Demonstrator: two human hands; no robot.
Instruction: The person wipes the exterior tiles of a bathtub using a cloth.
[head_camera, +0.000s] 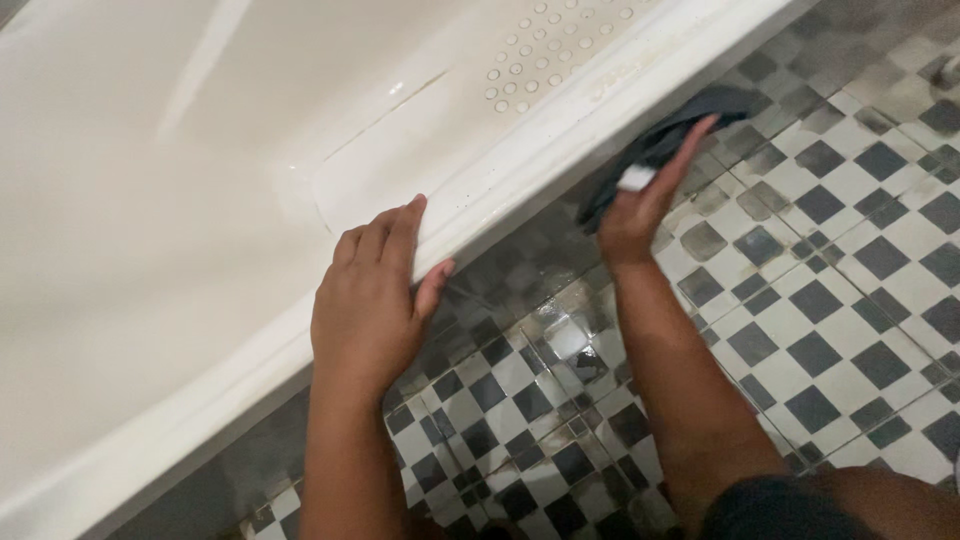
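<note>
Two hands in view, both yours. Your right hand (640, 205) is closed around a dark cloth (668, 140), fingers stretched along it and the thumb side wrapped under; a small white tag or patch shows against the palm. That cloth sits low against the outer side of the bathtub, just under the rim (540, 165), where the tub wall meets the floor, and its far end fans out toward the upper right.

Your left hand (372, 300) holds nothing: it lies flat and open on the tub rim, fingers draped over the inner edge, thumb hooked down the outer face. The two hands are well apart along the same rim, left one nearer you.

White bathtub (150, 200) fills the upper left, running diagonally; a patch of raised anti-slip dots (545, 50) marks its floor near the top, and a thin brownish line of grime runs beside the inner ledge.

Checkered floor tiles (840, 300), dark grey and white, cover the lower right. Tiles between your forearms look wet and glossy. Dark sleeve or garment edge (770, 510) shows at the bottom right by your right arm
</note>
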